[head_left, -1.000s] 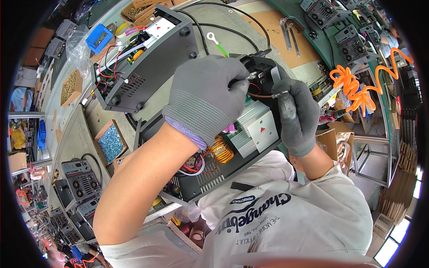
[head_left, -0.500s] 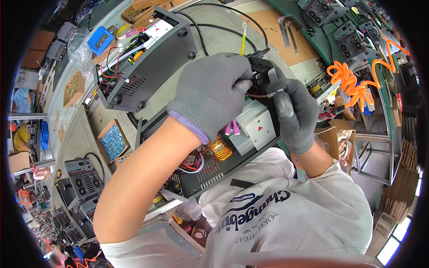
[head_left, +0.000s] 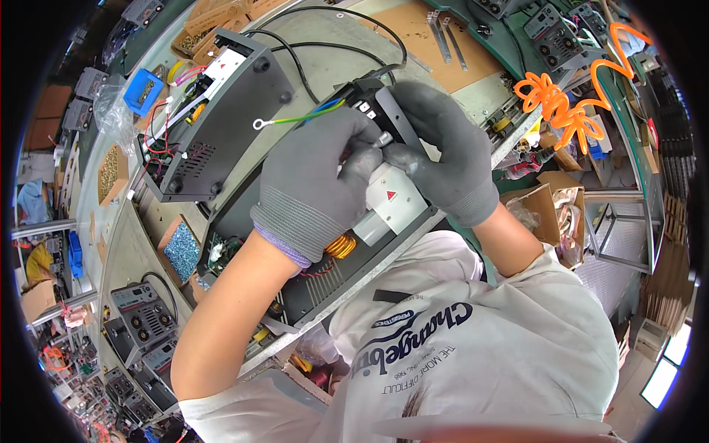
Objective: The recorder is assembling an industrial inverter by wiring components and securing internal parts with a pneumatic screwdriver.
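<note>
A dark metal machine chassis (head_left: 347,292) lies open before me, with a silver heat sink (head_left: 373,227), a white plate (head_left: 395,193) and a copper-coloured coil (head_left: 340,246) inside. My left hand (head_left: 317,177), in a grey glove, is closed at the end panel (head_left: 397,118), its fingertips pinching a small metal wire terminal (head_left: 383,139). My gloved right hand (head_left: 450,159) bends around the panel's outer side, its thumb meeting the same terminal; its other fingertips are partly hidden. A yellow-green wire (head_left: 299,117) with a ring lug sticks out above my left hand.
Behind on the left stands a second open chassis (head_left: 229,122) on its side. A box of blue small parts (head_left: 182,251), a blue bin (head_left: 143,92) and black cables (head_left: 295,63) surround the work. An orange coiled hose (head_left: 565,111) hangs at the right.
My right hand has brought the wire's metal terminal left to my left fingertips. The yellow-green wire now points left instead of up. The whole view has shifted somewhat.
</note>
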`<action>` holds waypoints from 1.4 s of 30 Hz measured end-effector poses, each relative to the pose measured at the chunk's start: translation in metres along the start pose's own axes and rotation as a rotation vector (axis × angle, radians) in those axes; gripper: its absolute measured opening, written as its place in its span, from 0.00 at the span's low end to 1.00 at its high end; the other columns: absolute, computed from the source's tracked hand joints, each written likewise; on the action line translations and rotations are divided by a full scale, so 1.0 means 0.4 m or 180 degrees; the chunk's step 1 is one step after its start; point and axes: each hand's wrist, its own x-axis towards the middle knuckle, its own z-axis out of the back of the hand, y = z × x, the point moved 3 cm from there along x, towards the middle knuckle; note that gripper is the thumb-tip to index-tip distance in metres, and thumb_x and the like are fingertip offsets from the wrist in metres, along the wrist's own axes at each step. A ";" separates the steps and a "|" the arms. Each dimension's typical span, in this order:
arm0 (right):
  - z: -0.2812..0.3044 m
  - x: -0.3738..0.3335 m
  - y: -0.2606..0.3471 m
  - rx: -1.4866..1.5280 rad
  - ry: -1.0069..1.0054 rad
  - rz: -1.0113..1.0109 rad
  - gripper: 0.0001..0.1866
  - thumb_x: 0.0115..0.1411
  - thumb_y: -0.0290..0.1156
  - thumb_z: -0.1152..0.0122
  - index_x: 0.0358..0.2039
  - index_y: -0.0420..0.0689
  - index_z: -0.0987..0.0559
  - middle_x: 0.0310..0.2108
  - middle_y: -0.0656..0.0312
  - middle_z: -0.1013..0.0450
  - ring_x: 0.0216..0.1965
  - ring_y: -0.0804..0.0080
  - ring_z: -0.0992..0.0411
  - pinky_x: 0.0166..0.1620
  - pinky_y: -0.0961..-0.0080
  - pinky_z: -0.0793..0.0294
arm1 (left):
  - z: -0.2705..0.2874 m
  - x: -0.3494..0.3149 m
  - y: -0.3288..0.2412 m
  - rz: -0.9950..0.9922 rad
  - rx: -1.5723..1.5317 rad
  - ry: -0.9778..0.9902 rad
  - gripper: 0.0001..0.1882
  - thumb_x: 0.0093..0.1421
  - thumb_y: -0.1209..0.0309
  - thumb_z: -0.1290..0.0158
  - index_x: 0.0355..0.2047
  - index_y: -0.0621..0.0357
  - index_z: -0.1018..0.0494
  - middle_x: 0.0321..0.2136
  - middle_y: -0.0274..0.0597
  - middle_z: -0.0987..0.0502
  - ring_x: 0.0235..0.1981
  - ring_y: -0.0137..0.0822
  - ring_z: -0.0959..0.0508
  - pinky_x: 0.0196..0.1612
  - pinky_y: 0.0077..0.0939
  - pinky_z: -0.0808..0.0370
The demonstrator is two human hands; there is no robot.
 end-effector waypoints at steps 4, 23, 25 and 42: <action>-0.011 0.004 0.005 -0.0443 0.0050 0.0153 0.29 0.53 0.19 0.33 0.57 0.41 0.26 0.51 0.49 0.22 0.51 0.63 0.20 0.54 0.70 0.21 | 0.012 -0.005 -0.002 0.0080 0.0640 -0.0397 0.06 0.58 0.71 0.41 0.35 0.57 0.22 0.30 0.49 0.21 0.31 0.47 0.19 0.37 0.36 0.23; -0.036 0.014 0.001 -0.0157 0.0124 -0.0243 0.27 0.55 0.12 0.41 0.58 0.34 0.27 0.54 0.52 0.25 0.56 0.69 0.25 0.61 0.73 0.27 | -0.001 -0.008 0.041 -0.0206 0.2210 -0.1126 0.07 0.57 0.62 0.42 0.31 0.48 0.18 0.30 0.37 0.20 0.35 0.42 0.20 0.36 0.37 0.23; -0.035 0.013 0.000 -0.0218 0.0111 -0.0221 0.27 0.55 0.12 0.41 0.57 0.34 0.27 0.54 0.52 0.25 0.56 0.70 0.25 0.60 0.73 0.27 | -0.003 -0.005 0.039 -0.0244 0.2212 -0.1106 0.08 0.57 0.62 0.42 0.32 0.49 0.19 0.30 0.37 0.21 0.35 0.42 0.20 0.36 0.37 0.23; -0.027 0.010 -0.031 -0.0272 -0.0133 0.0062 0.20 0.55 0.21 0.38 0.51 0.40 0.21 0.42 0.56 0.18 0.42 0.71 0.18 0.47 0.76 0.20 | -0.012 -0.008 0.002 0.0079 0.2803 -0.1202 0.09 0.56 0.58 0.39 0.32 0.46 0.17 0.34 0.36 0.19 0.36 0.43 0.20 0.38 0.37 0.23</action>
